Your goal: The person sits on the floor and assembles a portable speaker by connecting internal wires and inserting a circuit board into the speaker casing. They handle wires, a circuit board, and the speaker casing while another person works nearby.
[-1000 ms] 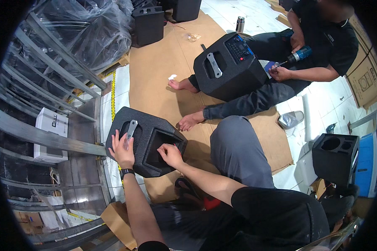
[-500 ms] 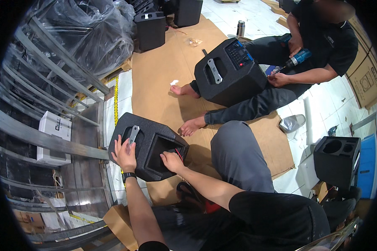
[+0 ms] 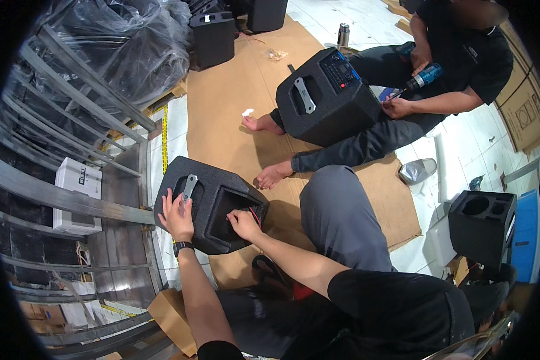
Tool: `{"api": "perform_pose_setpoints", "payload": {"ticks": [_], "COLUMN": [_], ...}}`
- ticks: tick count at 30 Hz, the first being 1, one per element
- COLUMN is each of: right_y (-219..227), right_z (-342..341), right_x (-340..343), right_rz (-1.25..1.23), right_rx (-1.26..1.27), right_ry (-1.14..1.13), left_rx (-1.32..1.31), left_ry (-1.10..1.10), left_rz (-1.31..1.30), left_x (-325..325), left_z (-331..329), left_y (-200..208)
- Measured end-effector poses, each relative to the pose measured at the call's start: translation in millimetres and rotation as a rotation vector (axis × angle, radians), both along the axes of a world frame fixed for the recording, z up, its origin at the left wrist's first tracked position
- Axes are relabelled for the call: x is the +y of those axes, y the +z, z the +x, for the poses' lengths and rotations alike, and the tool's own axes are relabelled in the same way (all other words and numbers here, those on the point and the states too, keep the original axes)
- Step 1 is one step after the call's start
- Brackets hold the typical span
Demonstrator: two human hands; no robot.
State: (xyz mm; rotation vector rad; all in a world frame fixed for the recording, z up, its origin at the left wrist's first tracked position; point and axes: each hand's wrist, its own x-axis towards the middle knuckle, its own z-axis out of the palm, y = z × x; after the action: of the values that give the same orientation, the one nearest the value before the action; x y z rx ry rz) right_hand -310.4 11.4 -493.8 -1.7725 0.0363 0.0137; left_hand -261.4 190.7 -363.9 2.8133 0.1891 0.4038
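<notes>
A black textured speaker cabinet (image 3: 201, 240) lies on the cardboard in front of me, its rectangular recess facing up and to the right. My left hand (image 3: 178, 217) rests on its left side with fingers spread, beside the silver handle bar (image 3: 189, 188). Over the recess is my right hand (image 3: 244, 223), its fingers curled together; whatever they pinch is hidden. A thin red wire (image 3: 255, 215) shows next to that hand at the recess edge.
Across from me a seated person holds a teal power drill (image 3: 423, 78) against another black speaker (image 3: 330, 114). Metal bars (image 3: 72, 195) stand close on my left. An empty-fronted black cabinet (image 3: 481, 231) and a blue bin (image 3: 526, 240) are at the right.
My right hand has shifted slightly up and left over the recess, its fingers more curled. My left hand has stayed on the cabinet's side. The view has tilted a little.
</notes>
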Motion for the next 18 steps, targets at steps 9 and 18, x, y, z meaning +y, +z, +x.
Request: {"api": "perform_pose_setpoints", "payload": {"ticks": [9,18], "right_y": [-10.3,-7.9], "right_z": [-28.9,-24.1], "right_x": [-39.0,-44.2], "right_rz": [-0.066,0.057], "right_rx": [-0.199,0.015], "right_ry": [-0.032,0.133], "left_rx": [0.000,-0.105], "left_ry": [-0.005,-0.056], "left_rz": [-0.004,-0.003], "left_x": [-0.4,13.6], "left_z": [-1.2,2.5], "left_y": [0.1,-17.1]}}
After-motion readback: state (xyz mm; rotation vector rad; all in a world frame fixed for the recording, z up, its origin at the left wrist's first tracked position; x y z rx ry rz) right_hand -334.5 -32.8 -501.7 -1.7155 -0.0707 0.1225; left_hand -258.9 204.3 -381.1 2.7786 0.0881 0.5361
